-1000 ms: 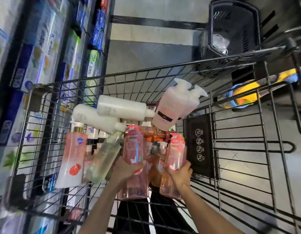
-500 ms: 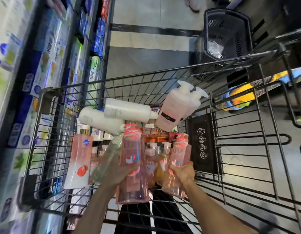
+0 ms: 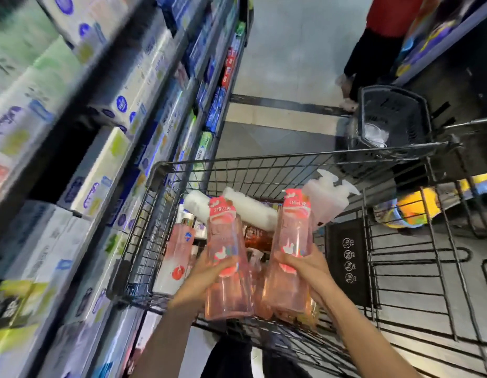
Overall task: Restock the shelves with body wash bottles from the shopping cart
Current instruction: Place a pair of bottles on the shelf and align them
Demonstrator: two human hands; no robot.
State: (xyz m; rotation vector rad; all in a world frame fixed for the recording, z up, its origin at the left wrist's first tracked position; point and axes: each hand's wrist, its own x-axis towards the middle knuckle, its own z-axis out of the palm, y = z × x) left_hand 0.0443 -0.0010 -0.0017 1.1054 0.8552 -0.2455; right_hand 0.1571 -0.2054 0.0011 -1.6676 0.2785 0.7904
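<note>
Head view: two pink body wash bottles are held upright above the near end of the shopping cart (image 3: 267,170). The left bottle (image 3: 228,257) is gripped by the left hand (image 3: 201,282), whose fingers (image 3: 223,264) are curled round its lower half. The right bottle (image 3: 293,249) is gripped by the right hand (image 3: 309,271), fingers wrapped across its label. Inside the cart, toward 12 o'clock, white bottles (image 3: 250,207) lie on their sides; a pale pump bottle (image 3: 328,199) leans at 1 o'clock, and a pink-and-white bottle (image 3: 177,255) stands at 9 o'clock. Stocked shelves (image 3: 106,110) run along 9 to 11 o'clock. A black basket (image 3: 392,115) sits on the floor at 1 o'clock.
</note>
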